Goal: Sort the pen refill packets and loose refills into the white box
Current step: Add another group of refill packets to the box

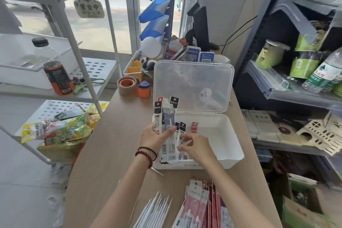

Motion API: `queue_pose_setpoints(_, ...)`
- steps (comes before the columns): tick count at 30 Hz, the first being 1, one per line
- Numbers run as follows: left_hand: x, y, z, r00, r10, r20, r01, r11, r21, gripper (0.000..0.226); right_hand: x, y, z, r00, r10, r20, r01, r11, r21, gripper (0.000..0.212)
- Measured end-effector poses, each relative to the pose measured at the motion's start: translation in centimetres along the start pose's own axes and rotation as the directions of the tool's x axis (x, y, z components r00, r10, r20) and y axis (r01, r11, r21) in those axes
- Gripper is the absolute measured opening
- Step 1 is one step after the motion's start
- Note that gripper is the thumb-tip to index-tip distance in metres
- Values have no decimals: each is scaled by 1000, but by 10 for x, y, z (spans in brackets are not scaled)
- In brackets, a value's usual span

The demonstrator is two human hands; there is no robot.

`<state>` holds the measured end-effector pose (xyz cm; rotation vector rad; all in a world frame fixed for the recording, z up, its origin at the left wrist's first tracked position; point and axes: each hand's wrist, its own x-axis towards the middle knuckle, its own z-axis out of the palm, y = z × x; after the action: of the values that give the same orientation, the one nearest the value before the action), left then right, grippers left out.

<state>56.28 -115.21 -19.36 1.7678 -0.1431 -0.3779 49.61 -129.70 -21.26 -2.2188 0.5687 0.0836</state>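
The left hand [154,138] grips a bundle [165,116] of refill packets, held upright over the left end of the white box [227,146]. The bundle's black headers read "M&G". The right hand [194,144] reaches into the box, fingers curled at the packets [182,128] standing there, black- and red-headed. I cannot tell whether they pinch one. The clear lid [194,83] stands open. Nearer on the table [114,144] lie loose refills [157,209] and a packet pile [199,207]. A window sign [88,8] reads "营业中".
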Motion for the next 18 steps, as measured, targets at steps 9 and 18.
queue_pose_setpoints(9, -3, 0, -2, 1000, 3, 23, -2, 999, -44, 35, -3, -4, -4, 997, -53, 60, 55, 998, -32, 48)
queue_pose_setpoints(18, -2, -1, -2, 1000, 29, -3, -29, 999, -20, 34, -9, -4, -4, 979, -195, -63, 195, 981, -5, 24)
